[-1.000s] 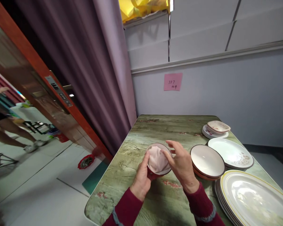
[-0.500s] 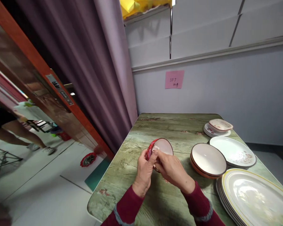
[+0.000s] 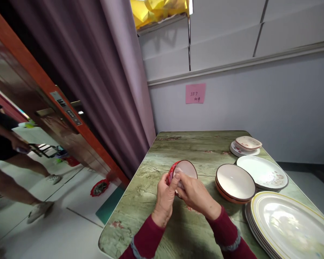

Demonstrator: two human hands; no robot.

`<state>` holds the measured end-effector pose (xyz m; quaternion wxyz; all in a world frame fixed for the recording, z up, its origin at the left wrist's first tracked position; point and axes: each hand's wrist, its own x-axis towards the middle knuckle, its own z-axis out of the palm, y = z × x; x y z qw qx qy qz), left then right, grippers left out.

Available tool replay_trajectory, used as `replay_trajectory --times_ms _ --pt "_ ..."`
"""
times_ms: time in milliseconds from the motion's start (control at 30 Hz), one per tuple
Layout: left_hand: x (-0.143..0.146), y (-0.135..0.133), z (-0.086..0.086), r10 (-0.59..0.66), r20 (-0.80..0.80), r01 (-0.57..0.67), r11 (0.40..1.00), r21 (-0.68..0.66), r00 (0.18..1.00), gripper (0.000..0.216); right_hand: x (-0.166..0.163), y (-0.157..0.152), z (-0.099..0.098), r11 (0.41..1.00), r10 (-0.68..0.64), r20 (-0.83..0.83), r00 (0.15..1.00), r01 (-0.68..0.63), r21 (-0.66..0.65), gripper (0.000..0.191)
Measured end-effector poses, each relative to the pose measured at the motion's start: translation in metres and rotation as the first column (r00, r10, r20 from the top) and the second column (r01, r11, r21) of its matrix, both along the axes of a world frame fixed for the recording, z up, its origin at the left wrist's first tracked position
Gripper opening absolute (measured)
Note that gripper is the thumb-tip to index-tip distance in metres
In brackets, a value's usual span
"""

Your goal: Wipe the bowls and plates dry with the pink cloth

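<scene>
A small bowl (image 3: 189, 169), red outside with a pale inside and dark rim, is tilted above the table. My left hand (image 3: 166, 196) is closed on its left side, thumb at the near rim and fingers around the red outer wall. My right hand (image 3: 197, 192) is closed at the same rim, its fingers reaching into the bowl. A small pale crumpled piece (image 3: 179, 170), cloth or tissue, shows at those fingertips. Both hands touch near the thumbs. The right fingertips are partly hidden.
Right of my hands stand stacked bowls (image 3: 235, 181), a stack of oval plates (image 3: 288, 223), white plates (image 3: 259, 169) and small dishes (image 3: 248, 142) on the wood-patterned table (image 3: 156, 162). A door (image 3: 78, 126) and a curtain (image 3: 118, 72) stand left. A person (image 3: 10, 154) is beyond.
The right fingers have shifted slightly at the bowl's rim; both hands keep their hold. The view has turned a little. The person beyond the door has stepped.
</scene>
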<state>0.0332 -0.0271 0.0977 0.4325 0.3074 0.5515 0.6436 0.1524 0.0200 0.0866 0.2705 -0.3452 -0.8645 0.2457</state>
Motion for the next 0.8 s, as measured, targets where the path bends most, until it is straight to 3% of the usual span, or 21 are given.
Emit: replay_trajectory --times_ms 133,233,333,433,500,600,700,800 --pt "-0.003 0.002 0.006 -0.056 0.111 0.059 0.998 -0.025 0.992 0.058 0.001 0.000 0.009 0.981 0.155 -0.280 0.947 -0.181 -0.067 0.013" --pt "-0.004 0.002 0.008 -0.115 0.182 0.129 0.989 -0.068 0.977 0.062 -0.001 0.002 0.012 0.989 0.032 -0.321 0.947 0.016 0.146 0.015" --pt "-0.005 -0.002 0.006 -0.162 0.144 0.177 0.979 -0.099 0.976 0.053 0.000 0.006 0.007 0.882 -0.153 -0.205 0.967 0.227 0.413 0.018" --pt "-0.007 -0.005 0.006 -0.153 0.094 0.163 0.979 -0.119 0.984 0.048 0.000 0.008 0.003 0.819 -0.291 -0.086 0.953 0.294 0.493 0.015" --pt "-0.010 -0.005 0.009 -0.105 0.051 0.110 0.990 -0.088 0.993 0.050 -0.001 0.006 0.002 0.826 -0.353 -0.008 0.935 0.316 0.467 0.013" --pt "-0.013 -0.004 0.015 -0.037 -0.046 0.039 0.999 0.036 0.998 0.047 -0.007 -0.003 0.004 0.883 -0.345 0.115 0.931 0.281 0.376 0.014" --pt "-0.015 -0.004 0.019 0.004 -0.089 0.005 0.995 0.102 0.996 0.041 -0.008 -0.012 0.009 0.965 -0.185 0.127 0.974 0.156 0.213 0.014" --pt "-0.017 -0.004 0.018 0.035 -0.078 -0.029 0.997 0.078 0.996 0.042 0.000 -0.012 0.016 0.999 0.030 -0.084 0.996 -0.032 -0.022 0.011"
